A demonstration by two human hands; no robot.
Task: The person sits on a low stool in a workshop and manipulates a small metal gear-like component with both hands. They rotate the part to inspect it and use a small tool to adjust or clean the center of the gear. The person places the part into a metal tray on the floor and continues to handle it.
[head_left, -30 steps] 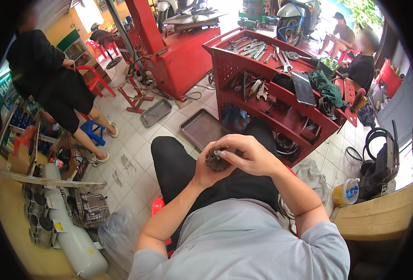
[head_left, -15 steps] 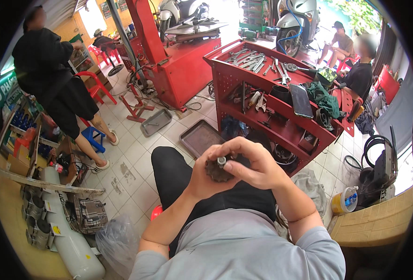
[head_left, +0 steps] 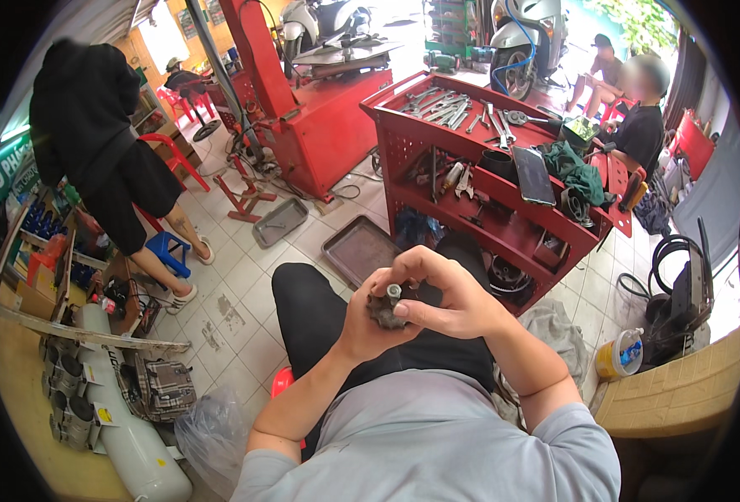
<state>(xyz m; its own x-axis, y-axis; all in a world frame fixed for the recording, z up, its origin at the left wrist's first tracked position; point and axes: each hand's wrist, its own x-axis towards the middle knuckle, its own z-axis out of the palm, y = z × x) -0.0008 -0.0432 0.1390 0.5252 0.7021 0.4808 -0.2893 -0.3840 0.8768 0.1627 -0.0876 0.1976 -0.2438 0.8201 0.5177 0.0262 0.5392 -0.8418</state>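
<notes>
Above my lap, my left hand [head_left: 358,325] is wrapped around a dark, round metal part [head_left: 382,313] with a notched, gear-like edge. From its middle sticks up a small silver pin [head_left: 393,290] with a round end. My right hand [head_left: 444,291] curls over the part from the right, thumb against the base of the pin and index finger bent on its far side. The palm and fingers hide the underside of the part.
A red tool cart [head_left: 437,167] ahead right carries wrenches [head_left: 447,109], a phone [head_left: 535,176] and a green cloth [head_left: 575,167]. A dark metal tray [head_left: 360,248] lies beyond my knees. One person [head_left: 89,125] stands at left; another [head_left: 638,125] sits behind the cart.
My right thumb and fingers have shifted slightly around the pin, while my left hand keeps its hold. The person standing at left has bent forward, head lowered.
</notes>
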